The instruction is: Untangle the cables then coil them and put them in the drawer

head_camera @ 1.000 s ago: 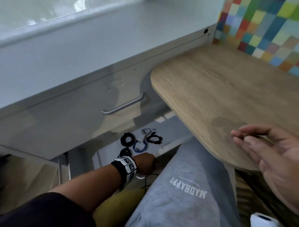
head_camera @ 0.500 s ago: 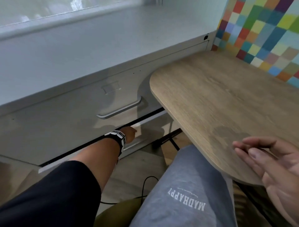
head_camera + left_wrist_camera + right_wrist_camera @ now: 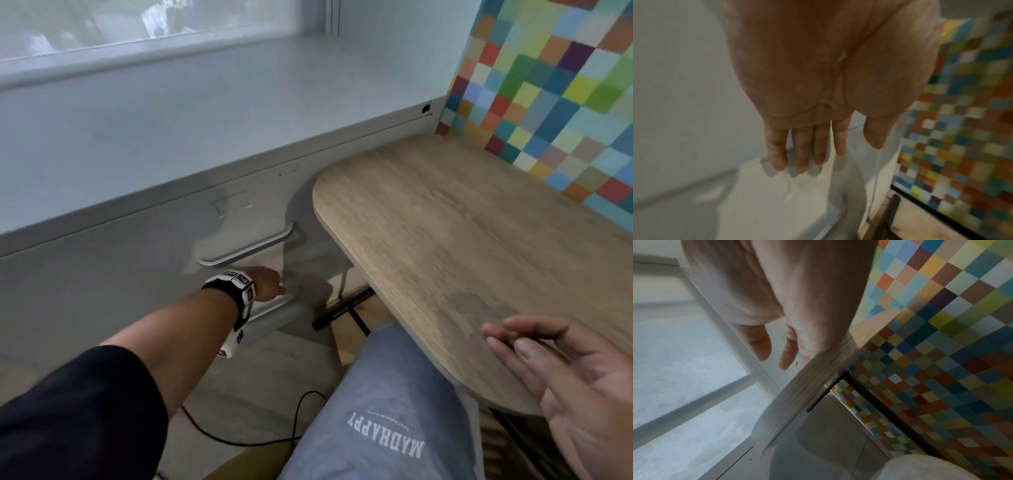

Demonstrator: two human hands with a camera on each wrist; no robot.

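Left hand (image 3: 265,283) pressed flat on the drawer (image 3: 274,310) front

Its fingers (image 3: 797,155) lie straight, pushing, likely shutting it; right hand (image 3: 565,373) hovers relaxed, holding nothing, over the table (image 3: 462,240)

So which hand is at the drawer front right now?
The left hand, fingers straight against the lower drawer front beneath the bar handle. The right hand hovers open over the wooden table.

Straight fingers (image 3: 797,151) of the left hand (image 3: 269,283) lie flat against the closed grey metal drawer front (image 3: 144,274), just below its curved silver bar handle (image 3: 246,251); no gap shows there. Beyond the right hand's fingertips (image 3: 507,337), the rounded pale wooden tabletop (image 3: 445,246) lies bare, bounded farther off by the multicoloured checkered wall (image 3: 548,102).
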